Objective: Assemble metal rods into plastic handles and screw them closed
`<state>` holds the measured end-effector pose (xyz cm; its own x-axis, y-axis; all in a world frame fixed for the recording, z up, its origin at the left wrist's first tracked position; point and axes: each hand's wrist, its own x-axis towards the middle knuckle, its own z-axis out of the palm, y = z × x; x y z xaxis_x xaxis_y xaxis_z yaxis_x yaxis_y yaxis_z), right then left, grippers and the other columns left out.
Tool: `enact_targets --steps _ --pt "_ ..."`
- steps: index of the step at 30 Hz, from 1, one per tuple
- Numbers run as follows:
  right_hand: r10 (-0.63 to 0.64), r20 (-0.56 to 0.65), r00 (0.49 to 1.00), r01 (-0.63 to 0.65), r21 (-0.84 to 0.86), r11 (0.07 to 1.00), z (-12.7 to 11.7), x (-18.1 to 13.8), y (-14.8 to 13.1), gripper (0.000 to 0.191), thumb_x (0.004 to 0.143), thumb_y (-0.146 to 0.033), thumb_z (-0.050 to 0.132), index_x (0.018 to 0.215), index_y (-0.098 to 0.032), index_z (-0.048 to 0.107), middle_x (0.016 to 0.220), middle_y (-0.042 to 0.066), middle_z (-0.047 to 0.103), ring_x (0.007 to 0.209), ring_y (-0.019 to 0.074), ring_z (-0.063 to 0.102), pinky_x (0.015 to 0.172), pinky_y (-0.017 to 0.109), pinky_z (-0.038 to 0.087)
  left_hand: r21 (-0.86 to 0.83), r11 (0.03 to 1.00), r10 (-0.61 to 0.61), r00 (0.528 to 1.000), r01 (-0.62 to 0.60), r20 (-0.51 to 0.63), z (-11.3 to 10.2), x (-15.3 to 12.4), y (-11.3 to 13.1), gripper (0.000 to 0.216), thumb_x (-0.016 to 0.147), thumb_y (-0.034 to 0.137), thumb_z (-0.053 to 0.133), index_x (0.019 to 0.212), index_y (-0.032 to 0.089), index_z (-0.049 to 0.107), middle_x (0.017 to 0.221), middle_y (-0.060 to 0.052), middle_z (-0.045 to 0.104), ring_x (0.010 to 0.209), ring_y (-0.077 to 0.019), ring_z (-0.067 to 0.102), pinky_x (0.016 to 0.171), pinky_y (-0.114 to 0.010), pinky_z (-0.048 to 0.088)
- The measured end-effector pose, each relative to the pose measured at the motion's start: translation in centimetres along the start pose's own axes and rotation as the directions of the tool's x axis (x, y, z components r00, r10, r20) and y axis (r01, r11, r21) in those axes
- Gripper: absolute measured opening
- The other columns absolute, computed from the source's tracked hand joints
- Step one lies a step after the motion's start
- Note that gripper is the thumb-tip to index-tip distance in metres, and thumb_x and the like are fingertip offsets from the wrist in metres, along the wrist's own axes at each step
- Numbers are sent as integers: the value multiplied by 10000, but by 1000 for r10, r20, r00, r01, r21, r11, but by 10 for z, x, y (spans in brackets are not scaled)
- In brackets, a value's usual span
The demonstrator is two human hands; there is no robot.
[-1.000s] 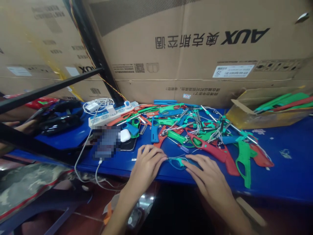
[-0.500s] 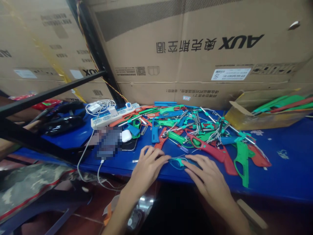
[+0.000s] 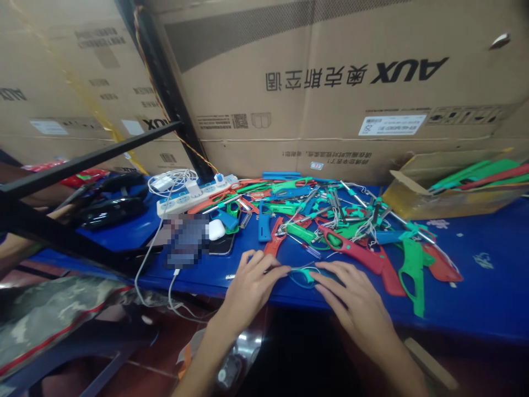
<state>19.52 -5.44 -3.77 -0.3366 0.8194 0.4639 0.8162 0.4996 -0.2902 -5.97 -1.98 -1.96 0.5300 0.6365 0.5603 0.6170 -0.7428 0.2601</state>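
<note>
Printed cardboard carton [image 3: 322, 33], brown, lettering upside down; stands along the far edge of the surface.

Surface [image 3: 487, 275], blue, glossy, with pale marks toward its right.

Open box [image 3: 454, 207], cardboard, at the right of the far edge; filled with green and red plastic pieces.

Heap of casings and parts [image 3: 349, 231], red, green and blue plastic with metal rods and white wires; spread from the far edge across the middle.

Power strip [image 3: 182, 201], white, left of the heap, with plugs and coiled cable.

Left grip [image 3: 250, 284], at the near edge; fingertips pinched on the left end of the blue casing.

Right grip [image 3: 357, 292], at the near edge; fingers and thumb closed on that casing's right end. Blur makes it hard to say whether they also touch the teal piece.

Red casing [image 3: 363, 256], long, lying just beyond the right grip.

Blue casing [image 3: 298, 283], with a looped outline, near the middle of the near edge; spans the gap between the two grips.

White case [image 3: 215, 229], rounded, on a dark flat device left of the heap.

Teal piece [image 3: 306, 274], set at the blue casing, nearer the right fingertips.
</note>
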Motion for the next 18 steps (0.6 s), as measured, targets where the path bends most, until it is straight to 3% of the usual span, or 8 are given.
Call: enact_targets --steps 8,18 --pt "0 -5 1000 0 -6 1000 -2 1 -2 290 1050 -325 505 1254 -338 711 1284 30 707 1183 258 622 952 446 510 -40 999 -9 999 10 36 -3 1 2 306 1050 98 466 1214 221 693 1008 -57 687 876 -190 524 786 -361 355" --pt "9 10 1000 -9 -8 1000 0 0 -1 272 1055 -326 503 1255 -321 688 1306 32 696 1204 266 604 975 451 477 -55 996 -65 998 66 21 0 2 2 210 1039 182 549 1214 198 664 1004 -45 707 880 -186 551 810 -352 391"
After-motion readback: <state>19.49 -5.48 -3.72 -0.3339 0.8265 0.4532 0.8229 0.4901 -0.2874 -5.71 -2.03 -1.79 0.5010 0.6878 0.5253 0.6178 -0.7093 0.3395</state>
